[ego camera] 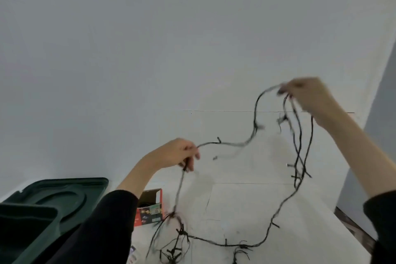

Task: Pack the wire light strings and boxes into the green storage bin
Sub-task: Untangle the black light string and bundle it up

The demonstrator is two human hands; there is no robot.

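Note:
A long dark wire light string [255, 128] hangs in the air between my two raised hands. My right hand [306, 94] grips several gathered loops of it high at the right. My left hand [177, 153] pinches the wire lower, near the middle. From there the string drops to a tangled heap [177, 240] on the white floor. An open red light box [151, 208] stands behind my left forearm. The green storage bin [23, 231] sits at the lower left, partly cut off by the frame.
The bin's dark green lid [64, 195] lies flat behind the bin, against the white wall. A small printed packet [132, 253] lies on the floor by my left sleeve. A grey wall and baseboard [353, 227] close off the right side.

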